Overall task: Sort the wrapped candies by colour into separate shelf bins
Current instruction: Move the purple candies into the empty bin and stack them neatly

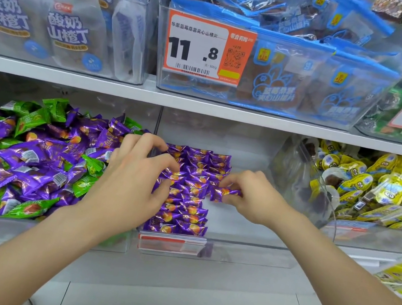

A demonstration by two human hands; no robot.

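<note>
Both forearms are reaching into the shelf's middle bin; the right hand is pinching a purple candy in its fingers beside the purple rows, the left hand is arching over them, grip unclear.

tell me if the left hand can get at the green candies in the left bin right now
Probably yes. The left hand is at the mixed bin's right edge, green candies lie on top close by its wrist, and nothing covers them. Its fingers are busy among the purple candies, though.
</note>
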